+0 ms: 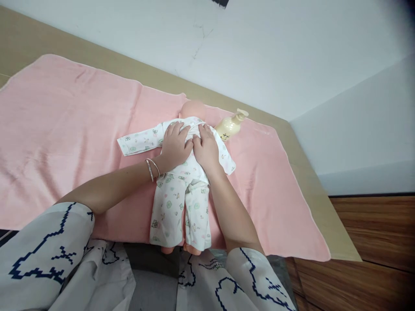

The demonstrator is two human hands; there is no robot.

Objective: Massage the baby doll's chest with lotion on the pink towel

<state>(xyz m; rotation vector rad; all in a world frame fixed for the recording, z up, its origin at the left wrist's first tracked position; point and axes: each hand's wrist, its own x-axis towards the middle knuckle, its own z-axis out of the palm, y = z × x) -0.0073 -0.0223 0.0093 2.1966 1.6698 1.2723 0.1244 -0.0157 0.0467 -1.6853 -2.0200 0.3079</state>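
A baby doll (pixel 191 109) in white printed pyjamas (pixel 177 203) lies on a pink towel (pixel 65 125), head towards the wall, feet over the near edge. My left hand (pixel 175 144), with bangles on the wrist, lies flat on the doll's upper body, fingers stretched out. My right hand (pixel 205 147) lies flat beside it, thumbs nearly touching. Neither hand holds anything. A pale yellow pump bottle (pixel 231 124) lies just right of the doll's head.
The towel covers a beige table (pixel 311 181) set against a white wall (pixel 259 52). Wooden floor (pixel 372 242) shows at the right. My patterned white sleeves fill the bottom of the view.
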